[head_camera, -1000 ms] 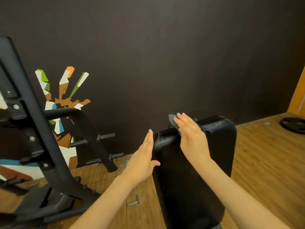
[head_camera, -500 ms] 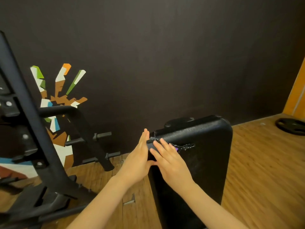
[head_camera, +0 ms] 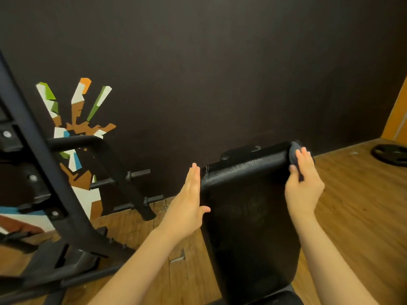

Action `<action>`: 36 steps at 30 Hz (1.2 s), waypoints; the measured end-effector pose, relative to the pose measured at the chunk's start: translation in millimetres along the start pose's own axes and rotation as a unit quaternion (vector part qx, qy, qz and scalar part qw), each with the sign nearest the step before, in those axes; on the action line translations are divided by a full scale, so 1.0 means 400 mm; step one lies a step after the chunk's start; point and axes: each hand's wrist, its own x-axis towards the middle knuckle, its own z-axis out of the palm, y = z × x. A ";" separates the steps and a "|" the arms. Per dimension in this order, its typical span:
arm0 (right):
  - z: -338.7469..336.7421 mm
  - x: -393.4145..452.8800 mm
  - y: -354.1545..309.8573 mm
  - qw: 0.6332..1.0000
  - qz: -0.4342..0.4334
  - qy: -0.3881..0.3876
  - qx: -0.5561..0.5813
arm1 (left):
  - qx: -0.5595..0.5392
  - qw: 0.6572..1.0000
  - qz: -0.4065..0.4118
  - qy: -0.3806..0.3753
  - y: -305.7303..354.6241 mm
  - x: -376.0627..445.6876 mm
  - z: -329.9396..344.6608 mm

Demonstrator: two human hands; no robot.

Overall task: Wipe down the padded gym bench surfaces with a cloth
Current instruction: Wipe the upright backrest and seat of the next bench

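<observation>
Left hand (head_camera: pixel 189 205) flat, fingers straight, braced against bench (head_camera: pixel 248 208) pad's left edge. My right hand (head_camera: pixel 302 183) clamps dark cloth (head_camera: pixel 294 154) over pad's top right corner.

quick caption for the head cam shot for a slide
Right hand presses a dark cloth on the bench pad top corner; left hand braces its side.

No legible text or labels anywhere.

Glossy black padded bench (head_camera: pixel 248 208); dark grey cloth (head_camera: pixel 294 154); black steel rack (head_camera: pixel 44 172), left; matt black wall (head_camera: pixel 220 73) with white‑green‑orange‑brown mural (head_camera: pixel 77 119); honey‑brown wood floor (head_camera: pixel 356 205).
</observation>
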 end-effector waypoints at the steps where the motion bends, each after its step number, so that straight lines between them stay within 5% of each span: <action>1: 0.008 -0.011 -0.005 0.998 0.044 0.027 0.020 | 0.000 1.000 -0.001 -0.002 0.002 -0.001 -0.001; 4: 0.028 -0.054 -0.012 0.995 0.069 0.066 0.028 | -0.006 1.000 -0.011 -0.006 0.007 -0.002 -0.001; 10: -0.017 -0.041 -0.004 0.996 -0.072 -0.027 -0.043 | 0.003 1.000 -0.009 -0.005 0.007 -0.001 0.003; 16: -0.028 0.138 -0.027 0.982 -0.109 -0.137 -0.071 | -0.008 1.000 -0.018 -0.002 0.002 0.004 0.008; 24: -0.088 0.062 0.017 0.995 -0.058 -0.039 -0.064 | -0.005 1.000 -0.003 0.005 0.000 0.000 0.011; 30: -0.045 0.199 -0.047 0.970 -0.024 -0.210 -0.123 | -0.001 1.000 -0.004 0.014 -0.002 0.004 0.011; 36: -0.061 0.068 0.014 0.998 0.023 -0.032 -0.046 | 0.002 1.000 0.005 0.017 -0.003 0.001 0.011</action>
